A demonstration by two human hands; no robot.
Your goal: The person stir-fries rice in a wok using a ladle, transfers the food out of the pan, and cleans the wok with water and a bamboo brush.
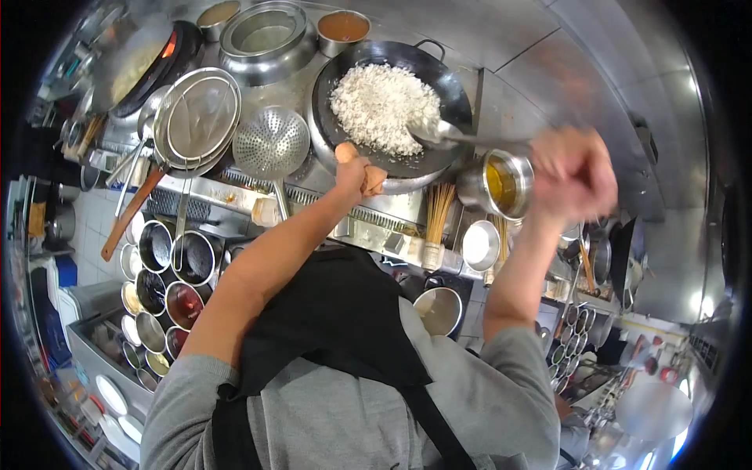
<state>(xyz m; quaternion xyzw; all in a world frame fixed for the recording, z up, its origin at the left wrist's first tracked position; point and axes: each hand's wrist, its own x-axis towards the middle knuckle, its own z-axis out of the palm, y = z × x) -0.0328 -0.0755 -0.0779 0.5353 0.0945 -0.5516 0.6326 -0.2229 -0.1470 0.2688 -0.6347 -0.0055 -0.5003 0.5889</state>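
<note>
A large black wok holds a heap of white rice. My left hand is closed round an orange-brown cloth at the wok's near rim. On the right, my right hand, blurred by motion, grips the handle of a metal ladle. The ladle's head rests in the right side of the rice. Just left of my right hand and below the handle stands a metal pot with yellow oil inside.
Left of the wok lie a perforated skimmer and round mesh strainers. Metal pots line the back. Bamboo sticks stand in front, and several ingredient containers sit lower left. Another wok steams at the far left.
</note>
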